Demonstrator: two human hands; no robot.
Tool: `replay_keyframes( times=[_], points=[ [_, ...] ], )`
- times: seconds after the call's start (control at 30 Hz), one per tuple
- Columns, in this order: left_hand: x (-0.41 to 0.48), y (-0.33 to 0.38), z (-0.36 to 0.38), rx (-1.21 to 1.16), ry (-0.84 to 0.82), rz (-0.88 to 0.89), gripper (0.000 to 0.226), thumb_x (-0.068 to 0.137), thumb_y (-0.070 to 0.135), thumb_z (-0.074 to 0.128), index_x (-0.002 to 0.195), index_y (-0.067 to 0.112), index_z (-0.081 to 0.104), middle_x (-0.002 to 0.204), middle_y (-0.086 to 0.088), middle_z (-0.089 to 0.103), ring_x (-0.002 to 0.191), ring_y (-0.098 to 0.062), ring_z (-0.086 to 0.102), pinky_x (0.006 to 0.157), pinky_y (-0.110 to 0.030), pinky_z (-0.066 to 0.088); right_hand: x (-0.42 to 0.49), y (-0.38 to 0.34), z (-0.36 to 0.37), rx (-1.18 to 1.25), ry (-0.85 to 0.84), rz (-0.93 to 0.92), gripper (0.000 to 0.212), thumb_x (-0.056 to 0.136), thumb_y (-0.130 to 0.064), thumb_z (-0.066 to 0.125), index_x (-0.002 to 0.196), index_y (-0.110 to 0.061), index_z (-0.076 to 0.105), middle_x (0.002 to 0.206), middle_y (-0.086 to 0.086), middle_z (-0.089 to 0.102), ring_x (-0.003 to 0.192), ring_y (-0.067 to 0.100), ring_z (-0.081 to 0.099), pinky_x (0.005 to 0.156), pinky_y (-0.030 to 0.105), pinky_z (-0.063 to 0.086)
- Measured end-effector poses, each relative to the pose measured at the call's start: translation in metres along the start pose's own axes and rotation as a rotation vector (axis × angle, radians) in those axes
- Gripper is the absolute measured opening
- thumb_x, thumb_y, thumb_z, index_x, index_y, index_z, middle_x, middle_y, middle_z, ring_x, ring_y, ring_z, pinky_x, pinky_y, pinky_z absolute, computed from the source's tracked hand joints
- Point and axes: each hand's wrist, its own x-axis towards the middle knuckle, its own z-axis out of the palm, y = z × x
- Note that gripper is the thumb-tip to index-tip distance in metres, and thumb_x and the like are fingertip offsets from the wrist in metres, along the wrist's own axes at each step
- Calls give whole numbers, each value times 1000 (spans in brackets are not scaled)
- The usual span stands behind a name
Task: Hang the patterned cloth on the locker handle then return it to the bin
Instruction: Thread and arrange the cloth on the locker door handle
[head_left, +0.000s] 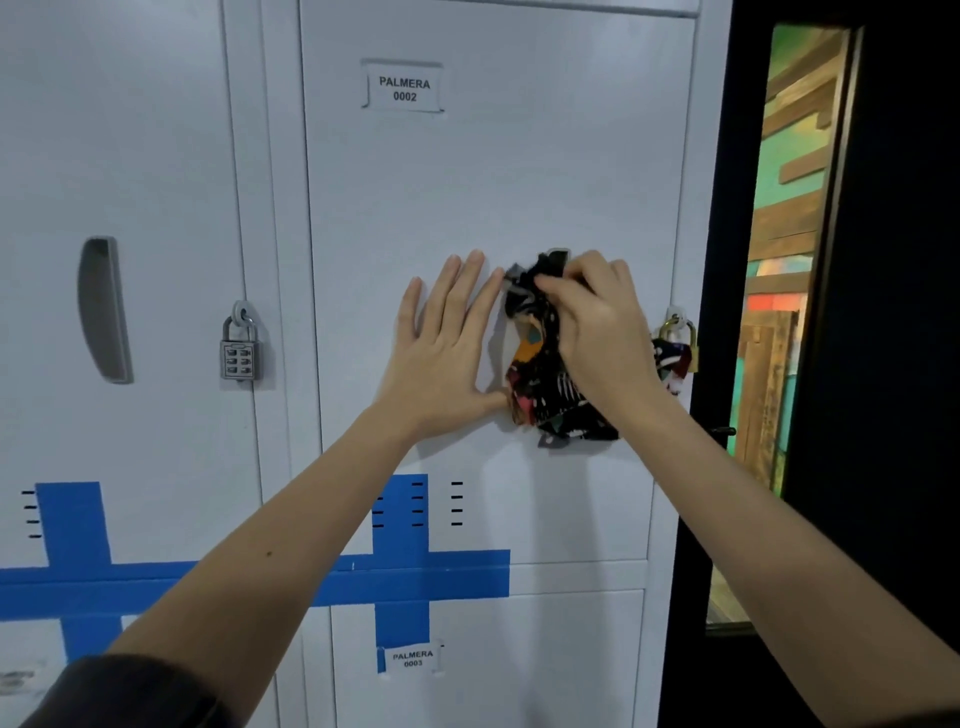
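Head view: two bare forearms reach up from the bottom edge, a dark sleeve on the left one. All places below are given relative to the locker door labelled PALMERA 0002.

The left hand lies flat on the door at mid-height, fingers spread and straight, thumb out to the right; it holds nothing, and its thumb tip touches the cloth's lower left edge. The right hand is just right of it, fingers curled and pinched shut on the top of the cloth.

The cloth, dark with orange, red and white patches, is bunched against the door's right half, hanging down from under the right hand and lying between the two hands. A scrap of it shows beyond the right wrist, by a brass padlock at the door's right edge.

The door's handle is hidden behind cloth and hand, so whether the cloth is hooked on it cannot be told. The bin is out of view. Left of the door, a grey combination padlock hangs on the neighbouring locker.
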Motion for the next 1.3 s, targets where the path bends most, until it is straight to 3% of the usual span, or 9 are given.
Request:
replay_keyframes(
  times=[0.1, 0.3, 0.47, 0.67, 0.77, 0.97, 1.2, 1.3],
  points=[
    [0, -1, 0, 0, -3, -4, 101, 69, 72, 36, 146, 14, 6, 155, -12, 6, 141, -19, -2, 110, -36, -17, 14, 1, 2, 12, 59, 46, 22, 81, 15, 58, 95, 4, 70, 84, 20, 60, 74, 36, 52, 51, 41, 50],
    [0, -2, 1, 25, 16, 4, 95, 74, 67, 38, 145, 11, 11, 154, -15, 13, 140, -24, 1, 111, -39, -12, -16, -3, 0, 48, -19, 33, 18, 80, 13, 60, 92, 4, 70, 82, 19, 60, 73, 35, 53, 52, 41, 49],
    [-1, -3, 2, 41, -10, 7, 100, 70, 67, 44, 146, 14, 4, 155, -13, 6, 140, -23, -3, 110, -38, -17, 12, -1, 2, 32, 64, 56, 19, 81, 13, 60, 94, 3, 70, 84, 20, 59, 73, 35, 52, 51, 39, 49],
    [0, -1, -2, 4, -21, 3, 106, 68, 80, 31, 146, 11, 6, 155, -13, 8, 140, -21, -3, 110, -37, -17, -42, -2, -3, 5, -110, -41, 32, 72, 22, 63, 97, 4, 69, 85, 20, 60, 73, 36, 52, 51, 44, 50],
    [1, -1, -3, -1, -27, 5, 111, 65, 83, 33, 146, 13, 5, 155, -12, 7, 140, -20, -3, 110, -37, -17, -38, 4, -11, -12, -163, -107, 26, 77, 13, 55, 96, 3, 70, 85, 20, 60, 74, 36, 53, 49, 46, 50],
    [0, -1, -3, 4, -29, 4, 109, 67, 80, 35, 146, 9, 10, 155, -15, 8, 141, -24, -3, 111, -37, -18, 10, -5, -3, 19, 4, 54, 22, 79, 14, 61, 97, 4, 69, 86, 21, 59, 76, 37, 52, 52, 44, 50],
    [0, -1, -2, 22, -24, 13, 111, 64, 79, 37, 145, 11, 8, 154, -15, 10, 140, -23, -1, 110, -38, -16, -38, -3, -8, 13, -155, -29, 32, 69, 22, 66, 95, 3, 70, 84, 20, 60, 73, 35, 54, 50, 41, 51],
    [-1, -1, -1, 31, -11, 14, 111, 65, 80, 39, 145, 8, 12, 153, -17, 13, 140, -26, 2, 112, -40, -13, -11, -1, -5, 36, -88, 5, 25, 75, 18, 64, 94, 3, 70, 84, 21, 59, 74, 37, 54, 50, 44, 51]
  ],
)
